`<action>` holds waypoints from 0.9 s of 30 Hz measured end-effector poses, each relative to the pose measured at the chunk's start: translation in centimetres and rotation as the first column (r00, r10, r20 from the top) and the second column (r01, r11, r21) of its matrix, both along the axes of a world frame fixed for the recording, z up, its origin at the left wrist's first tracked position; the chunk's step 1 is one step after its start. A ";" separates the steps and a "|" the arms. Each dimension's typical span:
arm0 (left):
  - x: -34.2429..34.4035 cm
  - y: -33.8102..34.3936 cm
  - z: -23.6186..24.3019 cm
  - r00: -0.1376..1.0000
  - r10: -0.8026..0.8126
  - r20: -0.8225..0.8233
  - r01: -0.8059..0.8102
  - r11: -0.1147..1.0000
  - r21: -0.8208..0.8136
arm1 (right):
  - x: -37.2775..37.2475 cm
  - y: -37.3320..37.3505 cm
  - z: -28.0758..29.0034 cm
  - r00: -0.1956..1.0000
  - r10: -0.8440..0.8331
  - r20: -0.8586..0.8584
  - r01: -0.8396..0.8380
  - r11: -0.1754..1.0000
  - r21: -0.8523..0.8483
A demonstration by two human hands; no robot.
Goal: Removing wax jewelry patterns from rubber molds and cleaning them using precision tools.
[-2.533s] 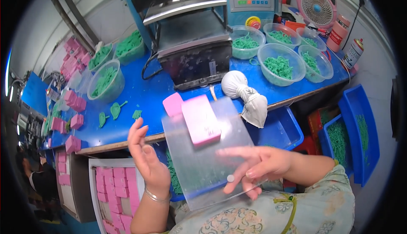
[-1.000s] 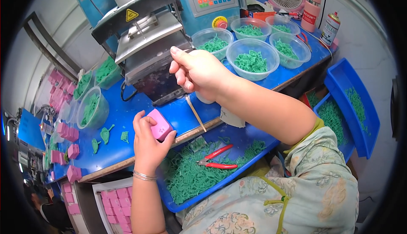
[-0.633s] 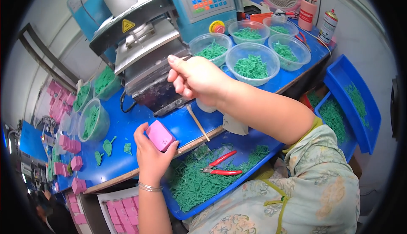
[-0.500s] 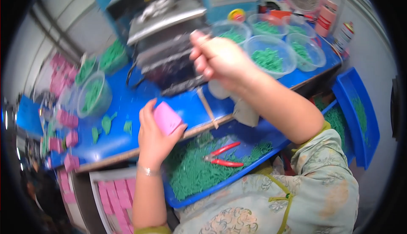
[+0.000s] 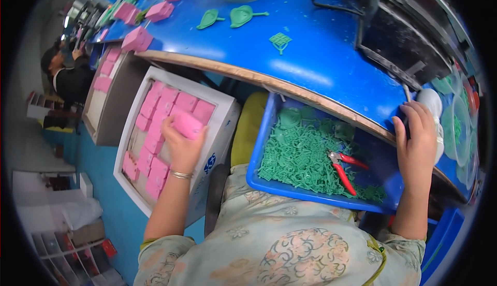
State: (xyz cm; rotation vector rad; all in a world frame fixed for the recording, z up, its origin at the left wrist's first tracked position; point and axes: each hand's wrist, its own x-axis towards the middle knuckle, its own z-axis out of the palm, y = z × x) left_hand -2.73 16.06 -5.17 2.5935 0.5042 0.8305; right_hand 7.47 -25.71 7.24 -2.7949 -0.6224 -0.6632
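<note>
My left hand (image 5: 182, 143) is closed around a pink block (image 5: 187, 125), holding it over a white box (image 5: 135, 97) at the left. Rows of similar pink blocks (image 5: 154, 141) lie in that box. My right hand (image 5: 418, 136) is by the front edge of the blue table, thumb apart from the fingers, with nothing visible in it. Right beside its fingers is a white rounded object (image 5: 430, 101); whether they touch cannot be told. Between my arms, a blue tray (image 5: 253, 169) holds green plastic scraps (image 5: 295, 154) and red-handled side cutters (image 5: 344, 172).
On the blue table (image 5: 310, 53) lie green leaf-shaped pieces (image 5: 241, 16), a green lattice piece (image 5: 280, 41) and several pink blocks (image 5: 137, 39). A dark machine (image 5: 404, 42) stands at the right, clear tubs (image 5: 458, 125) beyond it. Another person (image 5: 70, 76) is at far left.
My view has swung left and down. My left hand has carried the pink block from above the table to the white box. My right hand has come down from the machine to the table edge.
</note>
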 end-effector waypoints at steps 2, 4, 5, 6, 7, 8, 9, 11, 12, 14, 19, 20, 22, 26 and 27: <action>-2.3 3.8 -1.2 0.993 0.102 -0.058 -0.098 0.992 0.077 | -0.1 -0.2 0.1 1.000 0.016 0.021 -0.017 0.999 0.029; -4.6 6.2 -1.5 0.973 0.202 -0.112 -0.183 0.970 0.158 | -0.2 -0.7 0.2 0.997 0.048 0.053 -0.050 0.997 0.050; -5.4 7.2 -1.5 0.935 0.230 -0.271 -0.223 0.973 0.057 | -0.3 -0.6 0.4 0.996 0.058 0.066 -0.062 0.996 0.061; -6.1 8.0 -1.6 0.875 0.233 -0.424 -0.275 0.961 -0.040 | -0.4 -0.5 0.6 0.994 0.076 0.076 -0.082 0.994 0.074; -6.6 8.9 -2.3 0.871 0.241 -0.428 -0.283 0.958 -0.036 | -0.4 -0.4 0.7 0.992 0.093 0.088 -0.101 0.991 0.087; -6.8 9.2 -2.8 0.890 0.206 -0.408 -0.258 0.963 -0.076 | -0.4 -0.2 0.8 0.991 0.101 0.083 -0.109 0.990 0.087; -7.0 9.5 -3.2 0.907 0.170 -0.385 -0.231 0.966 -0.117 | -0.5 0.0 1.0 0.986 0.142 0.084 -0.151 0.983 0.109; -6.2 8.4 -3.6 0.911 0.191 -0.365 -0.242 0.965 -0.101 | -0.6 0.4 1.0 0.980 0.182 0.083 -0.191 0.974 0.121; -5.7 7.7 -3.4 0.916 0.213 -0.339 -0.254 0.964 -0.079 | -0.6 0.6 1.0 0.968 0.234 0.093 -0.245 0.962 0.122; -5.9 7.8 -4.6 0.921 0.242 -0.305 -0.274 0.959 -0.069 | -0.8 1.0 1.0 0.945 0.312 0.092 -0.322 0.940 0.113; -7.6 12.0 -4.7 0.963 0.071 -0.259 -0.102 0.989 -0.109 | -1.4 2.0 0.7 0.899 0.429 0.083 -0.437 0.889 0.138; -8.0 13.2 -3.7 0.925 0.004 -0.381 -0.138 0.936 -0.325 | -1.5 2.0 0.6 0.886 0.457 0.076 -0.463 0.873 0.153; -8.9 15.5 -1.6 0.853 -0.087 -0.514 -0.195 0.861 -0.469 | -1.9 2.2 0.6 0.872 0.485 0.068 -0.489 0.855 0.174; -9.1 14.2 1.9 0.457 -0.086 -0.885 0.174 0.985 -0.005 | -2.1 2.7 0.9 0.842 0.534 0.070 -0.538 0.826 0.167; -8.6 12.5 2.0 0.409 0.033 -0.912 0.245 0.959 0.144 | -2.3 2.8 1.0 0.829 0.555 0.068 -0.559 0.814 0.161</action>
